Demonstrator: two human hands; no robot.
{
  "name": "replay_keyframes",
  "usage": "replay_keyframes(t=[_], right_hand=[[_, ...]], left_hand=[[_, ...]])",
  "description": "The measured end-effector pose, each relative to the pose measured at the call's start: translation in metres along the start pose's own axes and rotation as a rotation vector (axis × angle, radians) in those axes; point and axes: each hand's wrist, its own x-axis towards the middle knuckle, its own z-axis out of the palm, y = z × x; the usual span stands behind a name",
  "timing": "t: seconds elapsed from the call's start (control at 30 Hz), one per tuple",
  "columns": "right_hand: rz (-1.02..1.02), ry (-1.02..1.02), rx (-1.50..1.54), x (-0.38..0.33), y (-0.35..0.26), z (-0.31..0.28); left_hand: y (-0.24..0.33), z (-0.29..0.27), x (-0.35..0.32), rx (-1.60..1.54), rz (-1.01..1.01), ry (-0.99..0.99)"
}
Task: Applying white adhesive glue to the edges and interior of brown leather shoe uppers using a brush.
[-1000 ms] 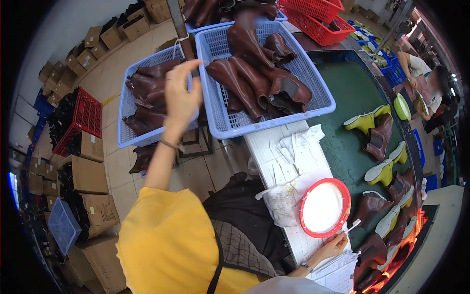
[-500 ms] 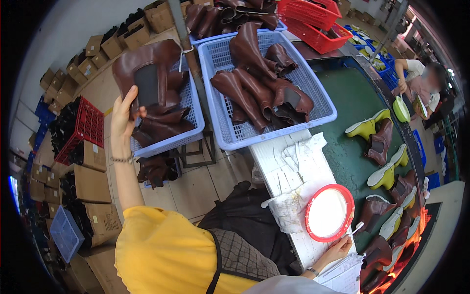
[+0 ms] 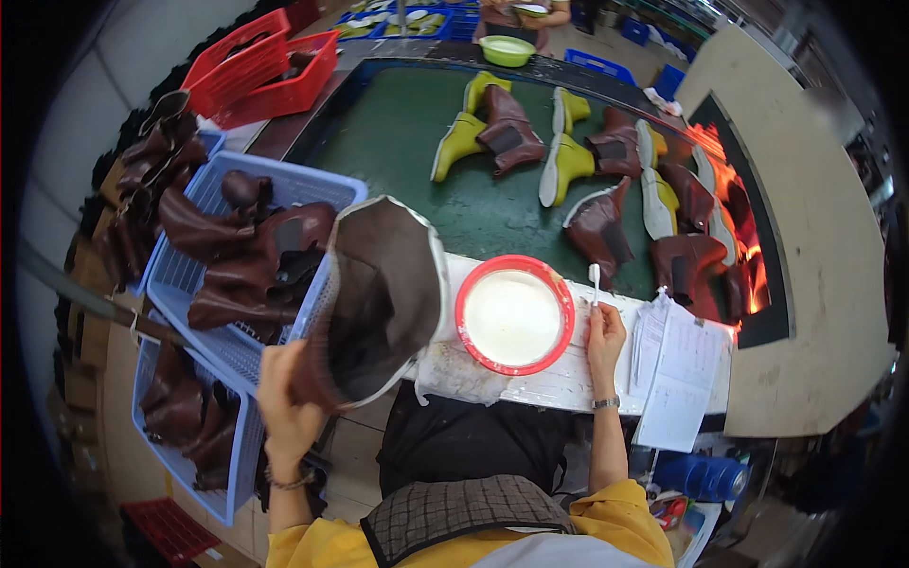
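Observation:
My left hand (image 3: pixel 289 402) is closed round a brown leather boot upper (image 3: pixel 383 275). Its wide, pale-edged opening faces up toward me, left of a red-rimmed bowl (image 3: pixel 514 363) of white liquid. Between the fingers of my right hand (image 3: pixel 604 333) is a small white brush (image 3: pixel 594 276), shaped like a toothbrush, held bristle end up just right of the bowl. A stained cloth (image 3: pixel 464 371) lies on the white board (image 3: pixel 620 305), partly behind the upper.
Blue baskets (image 3: pixel 248 381) of brown uppers stand at left, red crates (image 3: pixel 312 95) behind them. On the green conveyor belt (image 3: pixel 379 133) lie brown uppers and yellow-green shoe forms (image 3: pixel 568 168), leading to a glowing heater opening (image 3: pixel 753 275). Papers (image 3: pixel 684 364) hang over the board's edge. Someone works across the belt.
My view has swung right, toward the belt. My left hand has brought the upper from the lower basket to beside the bowl, turning its opening toward me. My right hand still holds the brush.

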Motion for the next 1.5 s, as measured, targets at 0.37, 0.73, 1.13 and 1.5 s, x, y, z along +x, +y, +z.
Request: replay_keyframes(t=[0.37,0.73,1.13,1.5], right_hand=[[-0.276,-0.127,-0.477,-0.012,-0.106,-0.017],[-0.381,-0.236,-0.789,-0.043,-0.132,-0.013],[-0.657,-0.424,-0.217,-0.001,-0.175,0.047],[-0.639,-0.337,-0.227,-0.026,-0.169,0.048]], left_hand=[[-0.024,0.096,0.030,0.331,0.075,-0.405],[-0.038,0.156,0.113,-0.122,-0.148,-0.223],[0.044,0.082,0.106,-0.609,-0.394,-0.605],[0.060,0.092,0.102,-0.826,-0.288,-0.047]])
